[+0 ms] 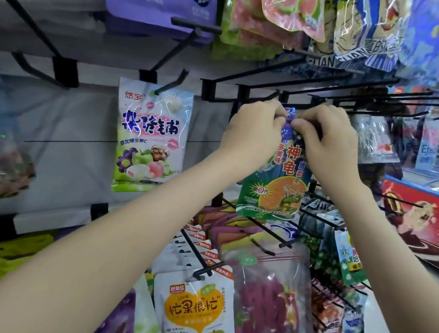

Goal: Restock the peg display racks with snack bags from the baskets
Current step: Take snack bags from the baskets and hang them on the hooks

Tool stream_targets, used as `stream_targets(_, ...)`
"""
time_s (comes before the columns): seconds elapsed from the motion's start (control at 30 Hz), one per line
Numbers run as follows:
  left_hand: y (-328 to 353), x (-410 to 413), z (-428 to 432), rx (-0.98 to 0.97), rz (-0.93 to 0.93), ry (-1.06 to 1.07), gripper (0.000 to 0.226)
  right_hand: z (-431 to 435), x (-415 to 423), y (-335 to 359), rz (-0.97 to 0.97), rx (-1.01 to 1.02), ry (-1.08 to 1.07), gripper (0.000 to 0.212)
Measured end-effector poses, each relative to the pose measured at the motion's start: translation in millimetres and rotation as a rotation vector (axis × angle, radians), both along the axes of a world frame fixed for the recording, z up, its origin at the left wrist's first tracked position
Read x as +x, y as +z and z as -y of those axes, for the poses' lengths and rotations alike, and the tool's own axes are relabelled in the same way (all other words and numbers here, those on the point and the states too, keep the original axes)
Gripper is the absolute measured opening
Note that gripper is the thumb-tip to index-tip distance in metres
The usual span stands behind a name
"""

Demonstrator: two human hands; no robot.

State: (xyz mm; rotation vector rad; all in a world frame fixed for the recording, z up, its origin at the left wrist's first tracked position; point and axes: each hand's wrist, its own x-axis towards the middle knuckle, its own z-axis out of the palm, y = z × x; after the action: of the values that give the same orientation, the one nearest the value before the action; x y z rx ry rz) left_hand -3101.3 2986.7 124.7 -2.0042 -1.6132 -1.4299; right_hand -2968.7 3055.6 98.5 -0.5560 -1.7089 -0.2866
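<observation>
A blue and green snack bag point(274, 187) with an orange slice and a turtle printed on it hangs from both my hands in the middle of the rack. My left hand point(252, 133) pinches its top edge from the left, and my right hand point(329, 138) pinches the same edge from the right. The bag's top sits just under a row of bare black pegs point(340, 91). Whether the bag's hole is on a peg is hidden by my fingers.
A fruit candy bag point(150, 135) hangs alone on a peg to the left. Below hang mango bags point(195, 310), a purple snack bag point(267, 297) and more bare pegs point(268, 231). Full pegs of bags point(290, 4) crowd the upper right. A red freezer point(436, 227) stands right.
</observation>
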Motion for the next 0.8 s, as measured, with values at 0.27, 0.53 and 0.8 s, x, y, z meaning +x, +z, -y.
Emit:
stream_targets(0.27, 1, 13, -17, 0.087, 0.126, -0.096, 0.016, -8, 4, 7, -0.082, 0.103, -0.089, 0.016)
stream_targets(0.53, -6, 17, -25, 0.037, 0.257, -0.145, 0.013, -9, 8, -7, -0.378, -0.277, 0.196, 0.038)
stream_targets(0.8, 2, 23, -18, 0.021, 0.304, -0.183, 0.008, -6, 11, -1, -0.401, -0.235, 0.102, 0.043)
